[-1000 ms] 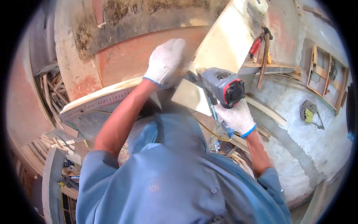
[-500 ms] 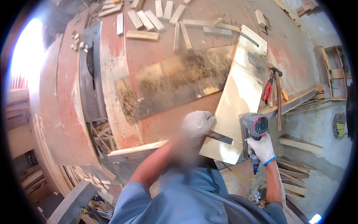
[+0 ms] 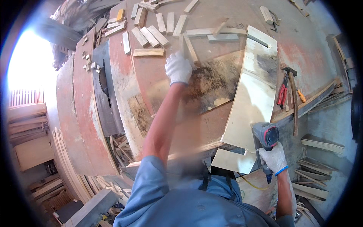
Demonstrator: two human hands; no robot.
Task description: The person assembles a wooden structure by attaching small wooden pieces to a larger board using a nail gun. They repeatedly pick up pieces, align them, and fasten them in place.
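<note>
My left hand [image 3: 178,69], in a white knit glove, reaches far over the bench with its fingers apart. Just beyond its fingertips lie short wooden strips, among them a light block [image 3: 148,52] and a narrow strip [image 3: 190,48]. Nothing shows in its grasp. My right hand [image 3: 273,157], gloved too, is wrapped round the handle of a grey and red nail gun [image 3: 266,135], at the right edge of a long pale plywood board [image 3: 249,98]. The board has a slot near its far end and a cutout near its near end, which overhangs the bench.
A stained panel [image 3: 217,81] lies under the board's left side. Red-handled pliers [image 3: 282,94], a hammer [image 3: 293,98] and an orange-handled tool [image 3: 301,95] lie to the right. On the left, a circular saw blade [image 3: 102,85] rises from the bench. Wood offcuts [image 3: 312,170] are stacked lower right.
My left hand has left the plywood board's left edge and stretched forward and left to the wooden strips. My right hand still holds the nail gun beside the board. The view has shifted slightly.
</note>
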